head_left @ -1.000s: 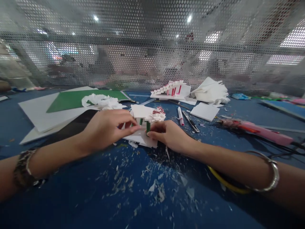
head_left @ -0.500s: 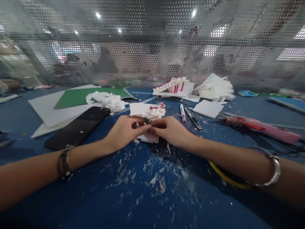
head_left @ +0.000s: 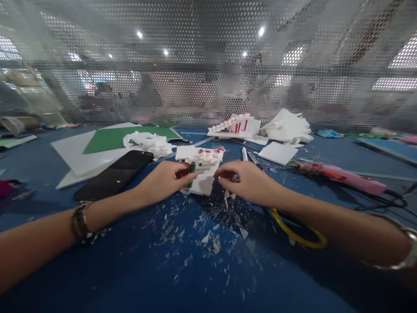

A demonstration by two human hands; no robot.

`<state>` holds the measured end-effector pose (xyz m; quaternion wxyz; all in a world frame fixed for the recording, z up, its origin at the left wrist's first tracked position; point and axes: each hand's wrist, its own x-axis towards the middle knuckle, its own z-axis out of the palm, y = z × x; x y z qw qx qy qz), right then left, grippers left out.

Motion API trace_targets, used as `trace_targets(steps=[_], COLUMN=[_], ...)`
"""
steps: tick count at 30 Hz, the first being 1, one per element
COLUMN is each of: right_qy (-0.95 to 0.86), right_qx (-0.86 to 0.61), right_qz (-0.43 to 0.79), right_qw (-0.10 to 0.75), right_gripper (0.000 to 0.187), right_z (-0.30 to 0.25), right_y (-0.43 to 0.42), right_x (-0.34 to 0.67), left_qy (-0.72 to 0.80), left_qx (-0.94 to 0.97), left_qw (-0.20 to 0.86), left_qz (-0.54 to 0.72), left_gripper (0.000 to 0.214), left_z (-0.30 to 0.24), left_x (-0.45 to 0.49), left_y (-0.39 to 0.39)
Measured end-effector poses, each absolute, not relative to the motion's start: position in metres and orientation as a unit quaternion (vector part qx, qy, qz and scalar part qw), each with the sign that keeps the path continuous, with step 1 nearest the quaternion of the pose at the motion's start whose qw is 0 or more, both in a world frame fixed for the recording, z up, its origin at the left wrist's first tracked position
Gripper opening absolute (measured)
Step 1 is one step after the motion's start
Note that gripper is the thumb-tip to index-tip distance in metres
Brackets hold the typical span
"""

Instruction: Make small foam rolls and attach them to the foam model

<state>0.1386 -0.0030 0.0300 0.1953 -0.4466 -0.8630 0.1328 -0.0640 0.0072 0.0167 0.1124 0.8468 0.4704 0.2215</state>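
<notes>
A small white foam-board model point(head_left: 203, 180) stands on the blue table, with green posts point(head_left: 193, 167) at its left side and dark red bits on its crumpled white top. My left hand point(head_left: 167, 180) grips the model's left edge, thumb and fingers around the posts; the fingertips are partly hidden. Just off the right edge, my right hand point(head_left: 246, 178) hovers with thumb and fingers curved and apart, and I see nothing between them.
A black phone point(head_left: 114, 176), green sheet point(head_left: 124, 137) and crumpled tissue point(head_left: 153, 144) lie left. Behind is a white stepped model point(head_left: 236, 127). A pink glue gun point(head_left: 342, 176) with a cord lies right. Paper scraps point(head_left: 213, 243) litter the front. A perforated metal screen point(head_left: 202, 87) bounds the back.
My right hand has moved away from the model to the right and its fingers have parted. My left hand has shifted slightly left, showing the green posts and more of the base.
</notes>
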Motion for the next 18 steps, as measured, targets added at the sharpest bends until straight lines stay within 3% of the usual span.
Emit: trace_targets(steps=[4,7,11,18], right_qy=[-0.865,-0.812,-0.707,-0.54], right_qx=[-0.489,-0.566,-0.686,-0.83], right_qz=[-0.045,-0.103,-0.151,-0.126], right_qw=[0.104,0.098,0.083,-0.057], right_gripper=[0.021,0.021,0.023,0.036], right_z=[0.045,0.056,0.071,0.064], right_y=[-0.013,-0.018,-0.032,-0.045], right_x=[0.177,0.212,0.251,0.308], left_qy=[0.487,0.494,0.483,0.457], left_qx=[0.828,0.818,0.833,0.869], left_qw=[0.216,0.256,0.237,0.165], left_qz=[0.176,0.148,0.128,0.098], left_gripper=[0.036,0.034,0.033,0.033], left_z=[0.025,0.03,0.027,0.022], left_x=[-0.07,-0.072,-0.074,-0.076], left_y=[0.007,0.006,0.004,0.002])
